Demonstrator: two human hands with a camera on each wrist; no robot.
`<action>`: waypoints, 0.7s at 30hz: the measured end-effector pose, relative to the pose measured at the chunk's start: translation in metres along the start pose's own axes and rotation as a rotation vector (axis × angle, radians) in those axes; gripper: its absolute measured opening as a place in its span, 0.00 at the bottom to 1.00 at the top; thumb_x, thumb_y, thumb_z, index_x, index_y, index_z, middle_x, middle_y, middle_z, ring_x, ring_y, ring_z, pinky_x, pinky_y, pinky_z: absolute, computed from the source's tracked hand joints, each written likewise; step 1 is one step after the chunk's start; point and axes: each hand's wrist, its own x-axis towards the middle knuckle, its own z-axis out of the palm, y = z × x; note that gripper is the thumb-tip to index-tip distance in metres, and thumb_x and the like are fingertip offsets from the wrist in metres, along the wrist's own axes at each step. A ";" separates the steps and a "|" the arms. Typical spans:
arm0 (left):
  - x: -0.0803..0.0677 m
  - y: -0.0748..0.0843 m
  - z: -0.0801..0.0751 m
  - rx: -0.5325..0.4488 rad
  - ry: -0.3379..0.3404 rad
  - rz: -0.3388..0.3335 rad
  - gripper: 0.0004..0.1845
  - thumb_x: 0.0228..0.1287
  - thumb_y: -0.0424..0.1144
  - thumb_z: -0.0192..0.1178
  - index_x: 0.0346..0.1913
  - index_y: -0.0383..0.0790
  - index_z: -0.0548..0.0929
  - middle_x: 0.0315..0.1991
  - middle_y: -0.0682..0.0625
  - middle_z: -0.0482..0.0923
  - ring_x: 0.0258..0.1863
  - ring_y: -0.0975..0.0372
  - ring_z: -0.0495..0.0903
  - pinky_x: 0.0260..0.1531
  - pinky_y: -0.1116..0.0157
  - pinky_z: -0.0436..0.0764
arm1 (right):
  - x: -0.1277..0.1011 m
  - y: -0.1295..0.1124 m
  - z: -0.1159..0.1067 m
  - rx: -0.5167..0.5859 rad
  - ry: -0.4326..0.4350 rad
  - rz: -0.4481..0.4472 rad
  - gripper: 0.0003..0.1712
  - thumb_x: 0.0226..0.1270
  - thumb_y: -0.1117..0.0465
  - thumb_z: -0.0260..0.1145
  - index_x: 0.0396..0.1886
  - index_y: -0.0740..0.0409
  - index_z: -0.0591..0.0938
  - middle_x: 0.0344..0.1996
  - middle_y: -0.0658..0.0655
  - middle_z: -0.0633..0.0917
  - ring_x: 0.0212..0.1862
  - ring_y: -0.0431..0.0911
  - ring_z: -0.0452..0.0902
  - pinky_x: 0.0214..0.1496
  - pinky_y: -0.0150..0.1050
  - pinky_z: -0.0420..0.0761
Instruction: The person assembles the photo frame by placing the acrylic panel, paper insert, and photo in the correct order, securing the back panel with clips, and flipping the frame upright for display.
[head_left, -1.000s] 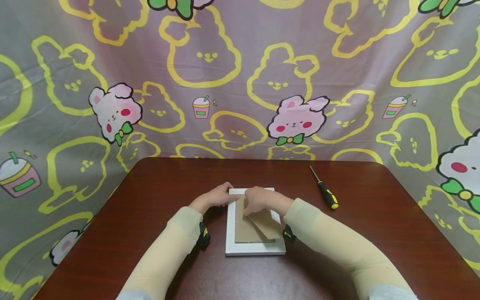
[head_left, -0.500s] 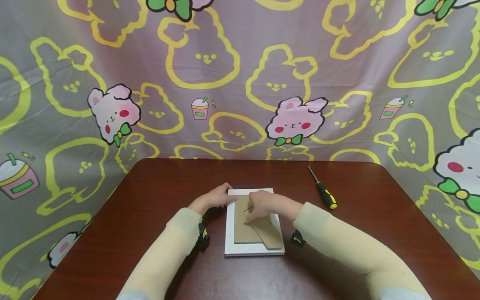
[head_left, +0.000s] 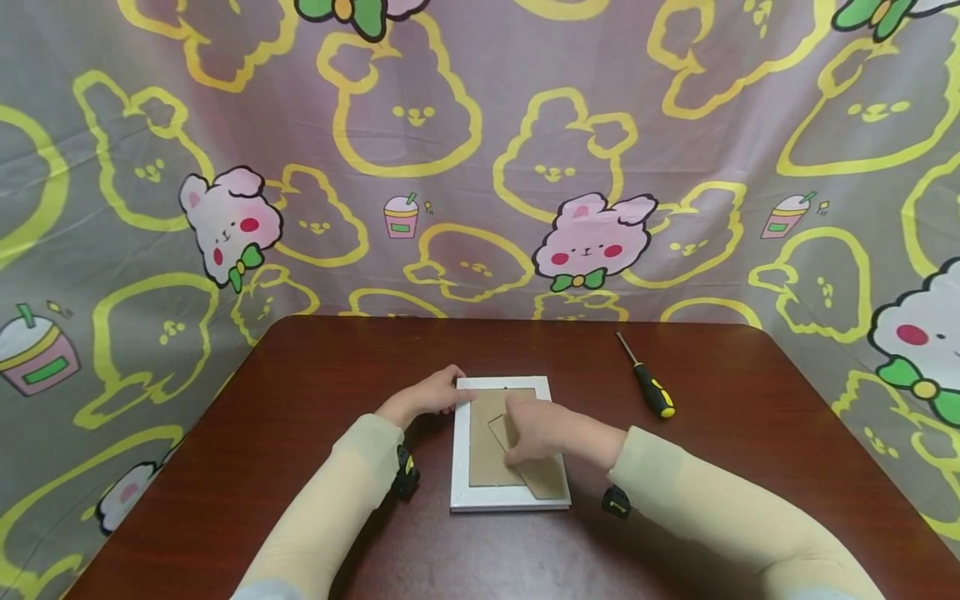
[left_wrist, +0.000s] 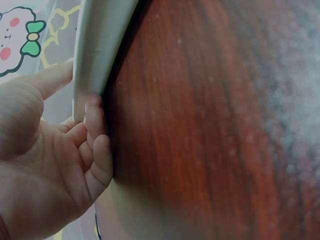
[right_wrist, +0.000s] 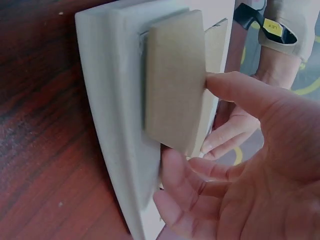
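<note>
A white picture frame [head_left: 462, 467] lies back side up on the table, its brown backing board [head_left: 486, 467] showing. My left hand [head_left: 435, 393] grips the frame's far left corner, thumb on top. In the left wrist view, the left hand's fingers [left_wrist: 102, 157] curl against the frame's outer side [left_wrist: 92, 60]. A brown stand [head_left: 543, 479] slants across the backing toward the near right corner. My right hand [head_left: 542, 429] pinches this stand, partly covering it. Seen from the right wrist, the thumb [right_wrist: 225, 85] is at one edge of the stand [right_wrist: 175, 82] and fingertips are at another.
A screwdriver [head_left: 654, 392] with a black and yellow handle lies right of the frame on the brown wooden table [head_left: 330, 358]. Behind the table hangs a patterned cloth [head_left: 465, 100], which also closes off both sides.
My right hand has moved right and nearer to me. The stand's near end has come down over the frame's near right corner. My left hand has stayed on the far left corner.
</note>
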 end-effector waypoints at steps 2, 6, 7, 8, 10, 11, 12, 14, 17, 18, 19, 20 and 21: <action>0.000 0.000 0.000 -0.005 0.000 0.002 0.24 0.68 0.47 0.61 0.56 0.34 0.70 0.28 0.46 0.73 0.25 0.59 0.72 0.25 0.65 0.71 | 0.000 0.001 -0.001 0.003 -0.004 0.008 0.29 0.48 0.50 0.78 0.39 0.58 0.70 0.25 0.51 0.75 0.29 0.45 0.72 0.35 0.42 0.74; 0.000 0.001 0.000 -0.002 -0.002 0.004 0.24 0.68 0.47 0.61 0.56 0.34 0.70 0.28 0.46 0.73 0.25 0.59 0.72 0.25 0.65 0.71 | 0.001 0.003 -0.002 0.020 -0.015 0.022 0.29 0.47 0.49 0.76 0.40 0.57 0.71 0.24 0.50 0.75 0.28 0.45 0.71 0.32 0.41 0.72; 0.000 0.001 0.000 -0.002 -0.004 0.005 0.23 0.68 0.47 0.61 0.56 0.34 0.70 0.28 0.46 0.73 0.25 0.59 0.72 0.25 0.65 0.71 | 0.001 0.004 -0.003 0.028 -0.018 0.022 0.29 0.47 0.49 0.76 0.41 0.57 0.71 0.25 0.50 0.75 0.28 0.45 0.71 0.32 0.41 0.72; 0.000 0.001 0.000 -0.002 -0.005 0.006 0.23 0.68 0.47 0.60 0.56 0.34 0.70 0.28 0.46 0.73 0.25 0.59 0.72 0.25 0.65 0.71 | 0.001 0.004 -0.003 0.036 -0.020 0.019 0.29 0.47 0.50 0.76 0.42 0.57 0.72 0.25 0.50 0.75 0.28 0.45 0.71 0.31 0.40 0.72; 0.000 0.001 0.000 -0.003 -0.005 0.009 0.23 0.68 0.47 0.60 0.55 0.34 0.70 0.28 0.46 0.73 0.25 0.59 0.72 0.25 0.65 0.71 | 0.002 0.005 -0.004 0.051 -0.026 0.012 0.29 0.48 0.50 0.76 0.43 0.57 0.72 0.25 0.50 0.75 0.28 0.44 0.71 0.31 0.40 0.71; 0.000 0.001 -0.001 -0.002 -0.005 0.010 0.23 0.68 0.47 0.60 0.55 0.34 0.70 0.28 0.46 0.73 0.25 0.59 0.72 0.25 0.65 0.71 | 0.003 0.006 -0.005 0.057 -0.030 0.007 0.29 0.48 0.51 0.76 0.44 0.57 0.72 0.26 0.50 0.75 0.28 0.44 0.71 0.31 0.39 0.71; 0.000 0.001 -0.001 -0.003 -0.006 0.012 0.23 0.68 0.47 0.60 0.55 0.34 0.70 0.28 0.46 0.73 0.25 0.59 0.72 0.25 0.65 0.71 | 0.003 0.006 -0.006 0.064 -0.036 0.004 0.29 0.48 0.51 0.76 0.45 0.57 0.73 0.26 0.50 0.75 0.28 0.43 0.71 0.31 0.39 0.70; 0.000 0.001 -0.001 -0.001 -0.006 0.011 0.23 0.68 0.47 0.60 0.55 0.34 0.70 0.29 0.47 0.73 0.26 0.60 0.72 0.26 0.65 0.71 | 0.004 0.006 -0.007 0.073 -0.046 -0.002 0.30 0.49 0.52 0.76 0.47 0.58 0.73 0.27 0.50 0.75 0.29 0.43 0.70 0.31 0.38 0.70; 0.000 0.000 0.000 -0.001 -0.008 0.010 0.23 0.68 0.47 0.60 0.55 0.34 0.70 0.28 0.47 0.73 0.26 0.60 0.72 0.26 0.65 0.72 | 0.004 0.006 -0.008 0.081 -0.064 0.002 0.31 0.49 0.53 0.76 0.49 0.59 0.73 0.28 0.50 0.75 0.30 0.43 0.70 0.32 0.38 0.70; 0.000 0.000 0.000 -0.003 -0.011 0.009 0.23 0.68 0.47 0.60 0.55 0.34 0.69 0.28 0.47 0.73 0.26 0.60 0.72 0.26 0.65 0.72 | 0.004 0.006 -0.009 0.083 -0.069 0.004 0.31 0.49 0.53 0.76 0.50 0.59 0.73 0.28 0.51 0.76 0.30 0.43 0.71 0.32 0.38 0.71; -0.001 0.001 0.000 -0.004 -0.011 0.009 0.23 0.68 0.48 0.60 0.55 0.34 0.69 0.28 0.47 0.73 0.26 0.60 0.72 0.26 0.65 0.72 | 0.004 0.006 -0.009 0.081 -0.071 0.005 0.31 0.49 0.53 0.76 0.50 0.59 0.73 0.28 0.51 0.76 0.30 0.43 0.71 0.32 0.38 0.71; -0.001 0.001 0.000 -0.005 -0.011 0.010 0.23 0.68 0.48 0.60 0.54 0.34 0.70 0.28 0.47 0.73 0.26 0.60 0.72 0.26 0.65 0.72 | 0.004 0.006 -0.009 0.079 -0.073 0.007 0.32 0.49 0.54 0.77 0.50 0.59 0.73 0.28 0.51 0.76 0.30 0.44 0.71 0.33 0.38 0.71; -0.001 0.001 0.000 -0.006 -0.011 0.010 0.22 0.68 0.48 0.60 0.54 0.34 0.70 0.28 0.47 0.73 0.26 0.60 0.72 0.26 0.65 0.72 | 0.004 0.005 -0.010 0.074 -0.073 0.008 0.32 0.49 0.54 0.77 0.50 0.59 0.73 0.29 0.51 0.76 0.31 0.44 0.72 0.34 0.39 0.72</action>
